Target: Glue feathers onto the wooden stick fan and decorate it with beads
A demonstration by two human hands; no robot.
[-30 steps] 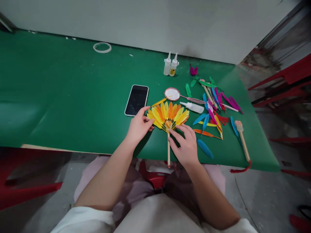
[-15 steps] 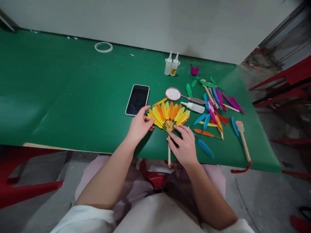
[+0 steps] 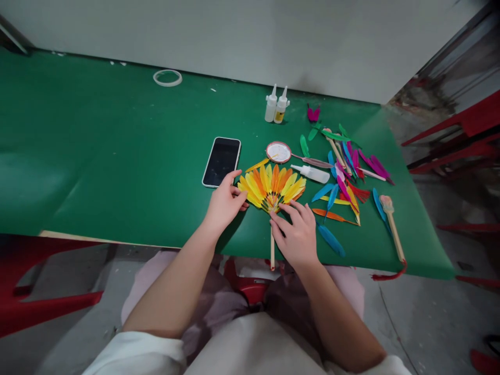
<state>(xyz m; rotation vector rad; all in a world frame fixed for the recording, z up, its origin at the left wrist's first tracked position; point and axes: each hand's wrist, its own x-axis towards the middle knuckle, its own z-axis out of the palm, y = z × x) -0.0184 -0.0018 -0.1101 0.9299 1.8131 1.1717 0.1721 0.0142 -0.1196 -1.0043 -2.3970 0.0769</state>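
Note:
A feather fan [image 3: 272, 185] of yellow and orange feathers lies spread on the green table, its thin wooden handle pointing at me over the front edge. My left hand [image 3: 225, 200] rests at the fan's left side with fingers apart, the thumb against the outermost yellow feathers. The fingers of my right hand [image 3: 296, 229] close on the base of the fan, where the quills meet the handle. Just behind the feathers are a loose yellow feather [image 3: 258, 165], a small round dish [image 3: 278, 151] of white stuff and a white squeeze bottle [image 3: 314, 174] on its side.
A phone [image 3: 222, 161] lies left of the fan. Two nozzle bottles [image 3: 275, 108] stand near the wall. Colourful loose feathers [image 3: 346, 156] are heaped on the right, with a wooden handle with a red tassel [image 3: 394, 229] near the edge. A white tape ring [image 3: 167, 78] lies farther back.
The view has shifted very slightly. Both hands and the fan stay in nearly the same place.

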